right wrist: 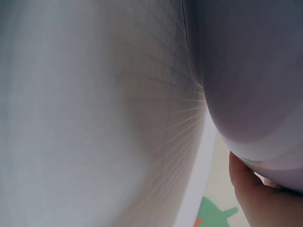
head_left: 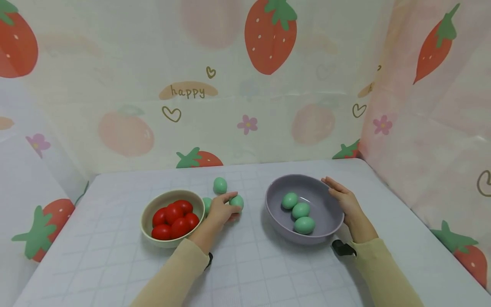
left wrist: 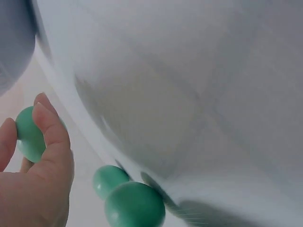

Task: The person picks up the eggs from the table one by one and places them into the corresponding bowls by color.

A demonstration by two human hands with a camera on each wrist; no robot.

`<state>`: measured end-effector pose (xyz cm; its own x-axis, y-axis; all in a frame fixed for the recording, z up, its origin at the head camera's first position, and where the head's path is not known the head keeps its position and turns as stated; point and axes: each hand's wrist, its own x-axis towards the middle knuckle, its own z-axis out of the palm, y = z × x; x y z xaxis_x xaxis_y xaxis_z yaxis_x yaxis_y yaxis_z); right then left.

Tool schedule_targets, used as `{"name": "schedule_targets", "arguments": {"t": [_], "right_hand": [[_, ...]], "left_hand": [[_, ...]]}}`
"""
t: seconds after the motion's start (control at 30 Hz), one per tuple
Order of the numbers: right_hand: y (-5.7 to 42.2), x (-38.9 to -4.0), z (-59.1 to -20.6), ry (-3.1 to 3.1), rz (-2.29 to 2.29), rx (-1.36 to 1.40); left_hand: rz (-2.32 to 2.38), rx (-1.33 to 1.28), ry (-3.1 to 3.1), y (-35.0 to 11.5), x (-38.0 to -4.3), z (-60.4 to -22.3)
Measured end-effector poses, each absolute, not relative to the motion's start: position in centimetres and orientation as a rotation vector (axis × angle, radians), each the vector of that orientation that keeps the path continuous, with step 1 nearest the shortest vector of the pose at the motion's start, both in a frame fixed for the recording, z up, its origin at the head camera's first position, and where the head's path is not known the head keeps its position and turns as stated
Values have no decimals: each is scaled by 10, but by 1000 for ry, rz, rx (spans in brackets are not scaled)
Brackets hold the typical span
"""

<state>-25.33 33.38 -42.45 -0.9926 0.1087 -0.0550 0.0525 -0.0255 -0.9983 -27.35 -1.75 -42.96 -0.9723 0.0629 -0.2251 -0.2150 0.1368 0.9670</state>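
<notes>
My left hand pinches a green egg between thumb and fingers; the left wrist view shows that egg in the grip. Two more green eggs lie close by: one egg behind the hand, the other egg partly hidden by it. On the right, a purple-grey bowl has three green eggs inside. My right hand lies along that bowl's right side, fingers extended against the rim; in the right wrist view its fingers touch the outer wall.
Left of my left forearm stands a cream bowl with several red eggs in it. A pale checked cloth covers the table. Fruit-printed sheets rise behind and at both sides.
</notes>
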Motion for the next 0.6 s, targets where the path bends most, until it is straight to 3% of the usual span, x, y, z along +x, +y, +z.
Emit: {"name": "schedule_targets", "arguments": {"t": [0.6], "right_hand": [[333, -254, -425, -2189, 2188, -193]], "left_hand": [[2022, 59, 2023, 2, -264, -408]]}}
